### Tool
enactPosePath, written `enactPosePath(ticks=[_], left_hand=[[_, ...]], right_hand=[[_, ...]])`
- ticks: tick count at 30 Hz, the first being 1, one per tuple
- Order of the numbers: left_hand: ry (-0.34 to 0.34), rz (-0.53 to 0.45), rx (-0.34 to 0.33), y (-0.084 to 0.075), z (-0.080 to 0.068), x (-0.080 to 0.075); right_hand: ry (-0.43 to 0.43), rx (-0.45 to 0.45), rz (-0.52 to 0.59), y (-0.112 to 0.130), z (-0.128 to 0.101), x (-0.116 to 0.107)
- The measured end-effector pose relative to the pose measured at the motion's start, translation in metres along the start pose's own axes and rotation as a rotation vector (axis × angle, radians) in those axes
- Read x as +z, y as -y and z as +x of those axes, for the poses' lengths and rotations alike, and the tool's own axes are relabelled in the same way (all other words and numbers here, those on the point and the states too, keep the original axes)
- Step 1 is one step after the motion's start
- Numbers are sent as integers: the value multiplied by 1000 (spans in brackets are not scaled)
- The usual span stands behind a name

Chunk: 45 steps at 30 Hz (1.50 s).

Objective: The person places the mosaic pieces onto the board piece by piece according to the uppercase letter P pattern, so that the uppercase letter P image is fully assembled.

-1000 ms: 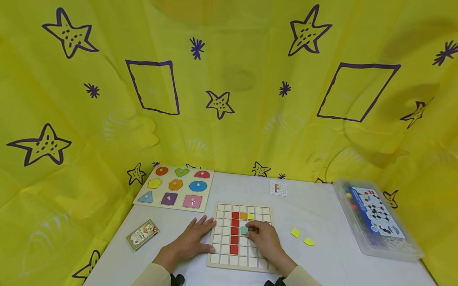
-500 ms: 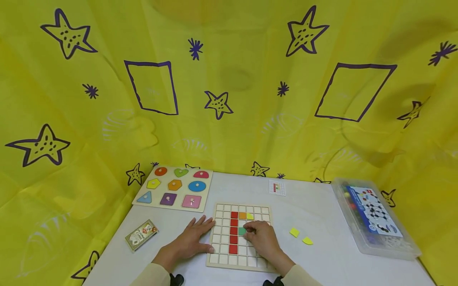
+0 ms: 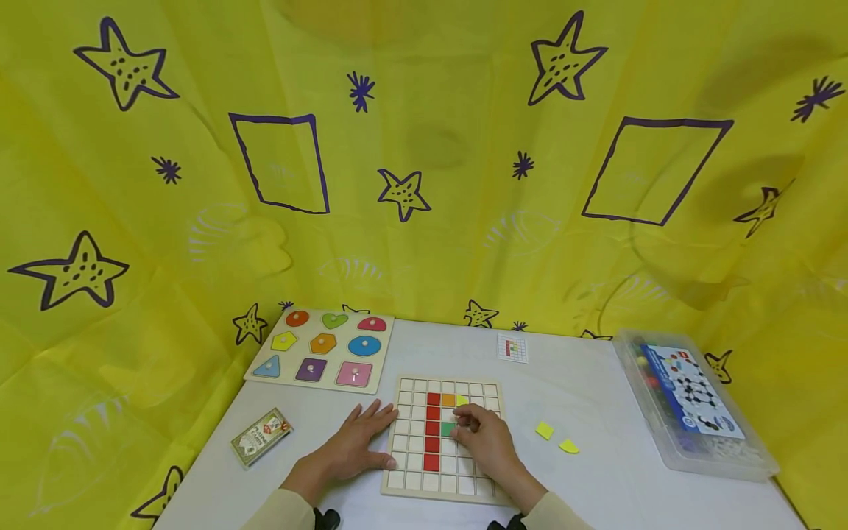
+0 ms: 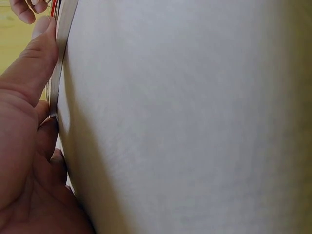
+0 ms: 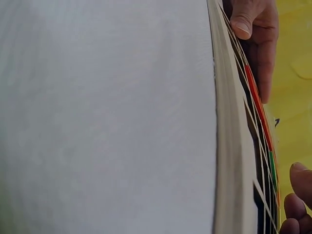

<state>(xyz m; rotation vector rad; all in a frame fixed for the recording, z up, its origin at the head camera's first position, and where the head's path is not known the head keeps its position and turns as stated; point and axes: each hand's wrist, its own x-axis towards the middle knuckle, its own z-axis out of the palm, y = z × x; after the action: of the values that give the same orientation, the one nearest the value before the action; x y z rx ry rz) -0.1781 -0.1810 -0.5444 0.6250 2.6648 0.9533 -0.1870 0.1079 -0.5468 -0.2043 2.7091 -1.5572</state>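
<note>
Your right hand (image 3: 486,440) pressed a green tile (image 3: 448,428) into the grid board (image 3: 405,483), fingers relaxed; your flat left hand (image 3: 358,442) steadied it. A tilted tile could jam.

Your grid board (image 3: 445,442) is pale wood with white cells, a red column (image 3: 433,430), one orange tile (image 3: 448,400) and a green tile (image 3: 448,428). Two yellow tiles (image 3: 556,438) lie on the white tabletop (image 3: 596,412); the backdrop (image 3: 424,162) is yellow with purple stars.

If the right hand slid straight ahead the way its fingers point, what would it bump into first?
Probably the small yellow tile in the wooden grid board, just beyond the right hand; how close they are is hard to judge.
</note>
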Motion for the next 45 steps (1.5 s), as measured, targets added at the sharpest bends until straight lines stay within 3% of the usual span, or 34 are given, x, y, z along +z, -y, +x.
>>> enactPosePath(ticks=[12, 22, 33, 45], left_hand=[[5, 6, 9, 1, 1, 1], [10, 5, -11, 1, 2, 2], [8, -2, -10, -1, 1, 1], [10, 9, -31, 1, 1, 1]], right_hand=[[-60, 28, 46, -3, 0, -10], [-145, 74, -87, -20, -4, -56], [-86, 76, -290, -55, -15, -118], [21, 86, -444, -82, -33, -156]])
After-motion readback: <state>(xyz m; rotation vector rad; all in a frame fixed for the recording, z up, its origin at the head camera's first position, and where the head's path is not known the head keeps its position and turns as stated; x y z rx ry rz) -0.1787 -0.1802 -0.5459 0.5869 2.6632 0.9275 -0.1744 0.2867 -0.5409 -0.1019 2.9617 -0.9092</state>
